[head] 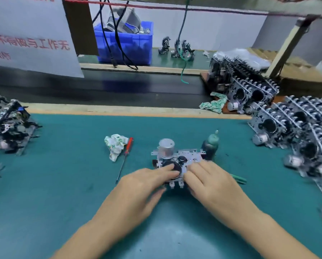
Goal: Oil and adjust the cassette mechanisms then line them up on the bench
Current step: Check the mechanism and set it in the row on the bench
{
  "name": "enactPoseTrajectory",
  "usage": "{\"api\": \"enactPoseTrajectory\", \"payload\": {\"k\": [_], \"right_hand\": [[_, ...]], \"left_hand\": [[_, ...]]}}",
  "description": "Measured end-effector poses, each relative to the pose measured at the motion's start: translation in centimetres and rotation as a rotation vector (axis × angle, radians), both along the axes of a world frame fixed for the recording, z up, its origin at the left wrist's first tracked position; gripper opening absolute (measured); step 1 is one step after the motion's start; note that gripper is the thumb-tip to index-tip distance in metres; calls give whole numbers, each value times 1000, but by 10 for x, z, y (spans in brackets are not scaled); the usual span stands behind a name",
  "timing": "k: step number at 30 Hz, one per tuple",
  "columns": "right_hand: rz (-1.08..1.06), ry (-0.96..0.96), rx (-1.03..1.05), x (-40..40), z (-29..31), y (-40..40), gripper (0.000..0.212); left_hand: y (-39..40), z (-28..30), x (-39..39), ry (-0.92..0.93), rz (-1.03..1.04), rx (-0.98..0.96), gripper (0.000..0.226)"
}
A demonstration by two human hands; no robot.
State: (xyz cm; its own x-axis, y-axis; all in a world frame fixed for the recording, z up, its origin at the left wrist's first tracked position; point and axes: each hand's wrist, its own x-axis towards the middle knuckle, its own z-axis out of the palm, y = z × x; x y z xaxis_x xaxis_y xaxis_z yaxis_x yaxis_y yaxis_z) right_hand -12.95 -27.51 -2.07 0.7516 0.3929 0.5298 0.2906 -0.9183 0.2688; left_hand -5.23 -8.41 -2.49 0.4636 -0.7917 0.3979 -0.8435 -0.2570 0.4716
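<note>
1. Cassette mechanism [177,161]: lies on the green bench mat [63,184], centre, its silver motor can upward.
2. Left hand [143,186]: grips the mechanism's left edge, fingers curled onto the black flywheel.
3. Right hand [210,182]: holds the right edge, fingers bent over the plate.
4. Oil bottle [211,144]: upright, just behind the mechanism.
5. Red screwdriver [125,156]: beside a crumpled rag [115,145].
6. Stacked mechanisms [296,124]: far right.
</note>
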Motion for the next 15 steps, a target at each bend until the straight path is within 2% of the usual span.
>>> {"api": "enactPoseTrajectory", "payload": {"k": [4, 7, 11, 13, 15], "right_hand": [[-5, 14, 55, -32, -31, -6, 21], [0, 35, 125, -42, -41, -12, 17], [-19, -38, 415, -48, -40, -15, 29], [-59, -51, 538, -47, -39, -15, 30], [-110, -12, 600, -45, -40, -16, 29]], "left_hand": [[-2, -25, -15, -39, -84, 13, 36], [-1, -35, -11, -45, -2, -18, 52], [-6, -43, -2, 156, 27, -16, 95], [-9, -45, 1, 317, -4, 19, 101], [-11, -46, 3, 403, -26, 20, 94]]}}
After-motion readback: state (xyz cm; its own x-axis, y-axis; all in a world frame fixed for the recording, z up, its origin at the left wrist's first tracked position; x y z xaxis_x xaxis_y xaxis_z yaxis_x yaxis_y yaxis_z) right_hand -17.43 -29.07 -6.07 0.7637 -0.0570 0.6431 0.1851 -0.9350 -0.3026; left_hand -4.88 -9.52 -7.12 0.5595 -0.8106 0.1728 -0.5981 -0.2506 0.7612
